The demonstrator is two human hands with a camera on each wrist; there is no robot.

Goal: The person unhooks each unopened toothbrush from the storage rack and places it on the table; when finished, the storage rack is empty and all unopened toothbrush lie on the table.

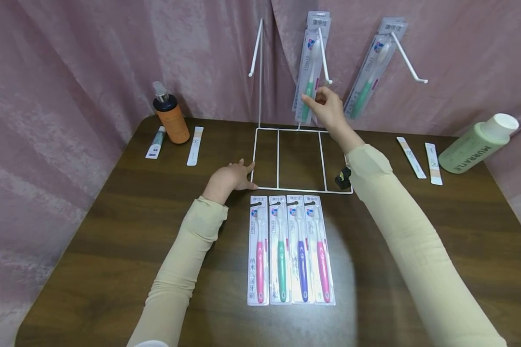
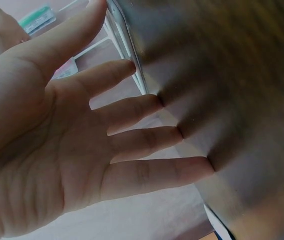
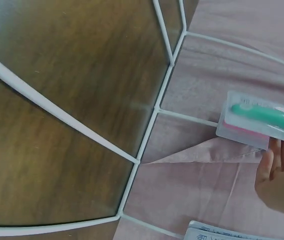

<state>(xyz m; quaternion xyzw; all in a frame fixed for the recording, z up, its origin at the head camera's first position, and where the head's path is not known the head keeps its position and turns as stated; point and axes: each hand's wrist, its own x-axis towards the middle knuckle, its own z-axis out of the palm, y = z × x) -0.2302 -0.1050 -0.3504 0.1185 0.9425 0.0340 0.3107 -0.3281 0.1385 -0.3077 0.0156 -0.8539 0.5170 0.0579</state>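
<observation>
My right hand (image 1: 331, 110) grips the lower part of a packaged toothbrush (image 1: 308, 99) with a green handle, on the middle hook (image 1: 323, 55) of a white wire rack (image 1: 301, 191). More packs hang behind it; the right wrist view shows a pink edge under the green toothbrush (image 3: 269, 117). My left hand (image 1: 229, 179) rests at the rack base's left front corner, fingers spread. In the left wrist view, its straight fingertips (image 2: 194, 170) touch the tabletop. Several packaged toothbrushes (image 1: 281, 250) with pink, green and purple handles lie in a row before the rack.
Packs (image 1: 369, 72) hang on the right hook; the left hook (image 1: 255, 50) holds none. An orange pump bottle (image 1: 173, 123), a small tube (image 1: 156, 143) and a slim sachet (image 1: 195, 146) are left. Two sachets (image 1: 411, 157) and a tilted green bottle (image 1: 471, 147) are right.
</observation>
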